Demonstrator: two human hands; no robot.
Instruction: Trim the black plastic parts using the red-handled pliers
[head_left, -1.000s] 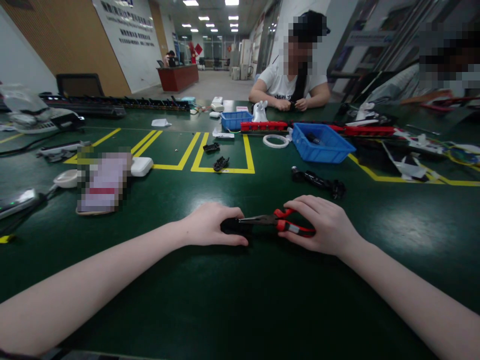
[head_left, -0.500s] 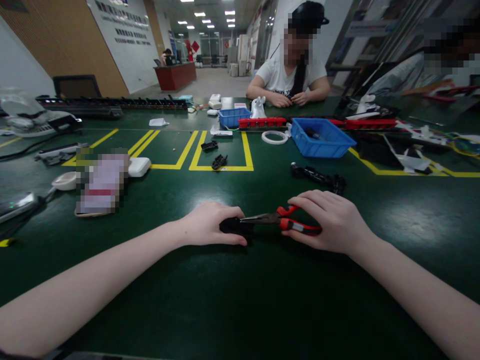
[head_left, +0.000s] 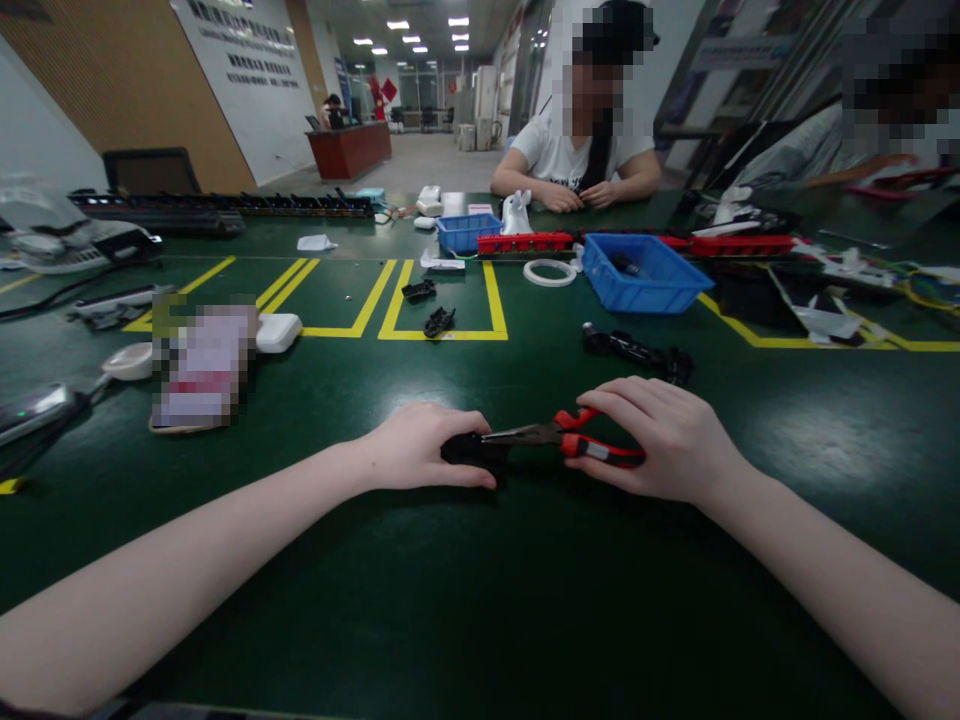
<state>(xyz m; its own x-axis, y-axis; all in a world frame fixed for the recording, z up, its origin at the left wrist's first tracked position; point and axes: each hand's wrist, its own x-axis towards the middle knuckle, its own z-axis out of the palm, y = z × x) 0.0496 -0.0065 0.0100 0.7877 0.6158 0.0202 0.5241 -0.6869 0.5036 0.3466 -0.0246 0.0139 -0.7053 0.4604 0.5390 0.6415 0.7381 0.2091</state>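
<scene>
My left hand [head_left: 426,447] is closed around a small black part [head_left: 472,452], thumb and fingers on either side of it; its exact kind is too dark to make out. In my right hand [head_left: 667,440] are needle-nose pliers [head_left: 570,438] with red and black handles. The pliers point left, and their tips meet the black part near my left thumb. Whether the tips grip it I cannot tell. Beyond my right hand lies a long black jointed piece [head_left: 637,352] on the green table [head_left: 480,600].
Two small black parts [head_left: 439,321] lie within yellow tape lines. Farther back stand a blue bin [head_left: 646,272], a smaller blue bin [head_left: 469,233] and a white ring [head_left: 550,272]. A phone [head_left: 206,370] and a white case [head_left: 279,333] are at left. Across the table sits a person [head_left: 577,150].
Almost nothing differs. Both hands, the black part and the pliers keep their places, with only a very slight shift of the view.
</scene>
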